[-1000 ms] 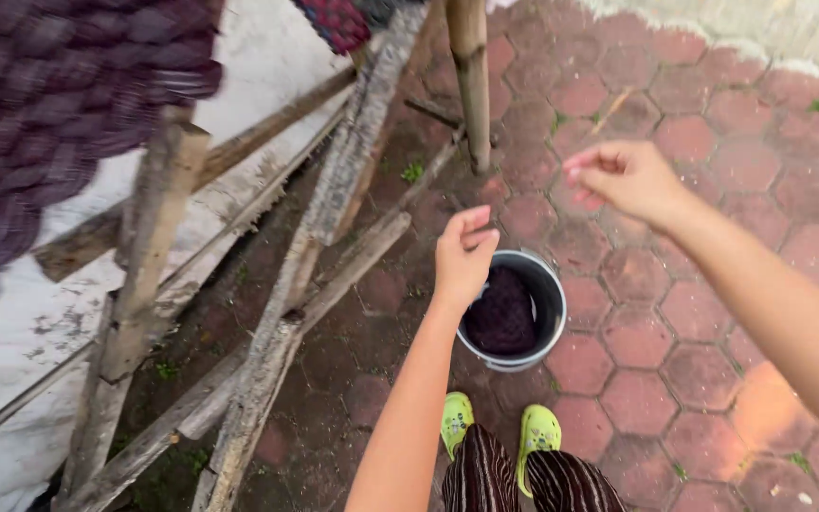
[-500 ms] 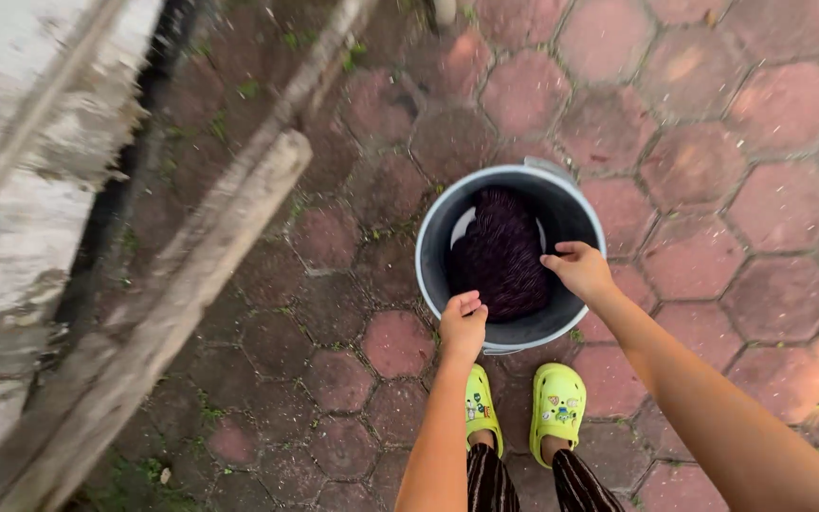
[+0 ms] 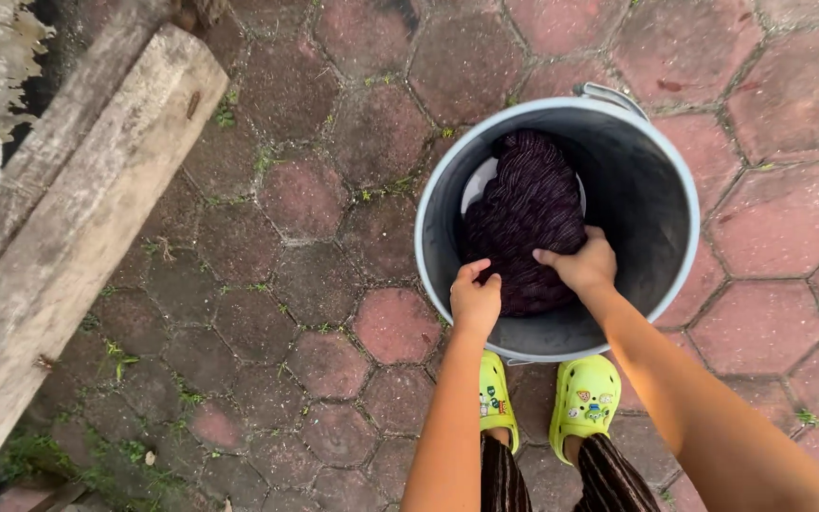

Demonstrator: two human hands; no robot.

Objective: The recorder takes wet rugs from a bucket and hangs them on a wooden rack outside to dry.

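Where the bucket (image 3: 661, 204) stands on hexagonal pavers (image 3: 305, 190), both hands reach in.

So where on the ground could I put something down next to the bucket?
The red paving between the wooden beam and the grey bucket is bare, apart from small weeds in the joints. The paving right of the bucket is bare too. It is crowded inside the bucket: the dark cloth and both hands, left hand and right hand, fill it.

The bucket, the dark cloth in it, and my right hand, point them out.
bucket (image 3: 661, 204): head view, bare inner wall.
dark cloth (image 3: 523, 204): head view, middle of bundle.
right hand (image 3: 580, 265): head view, back of hand.
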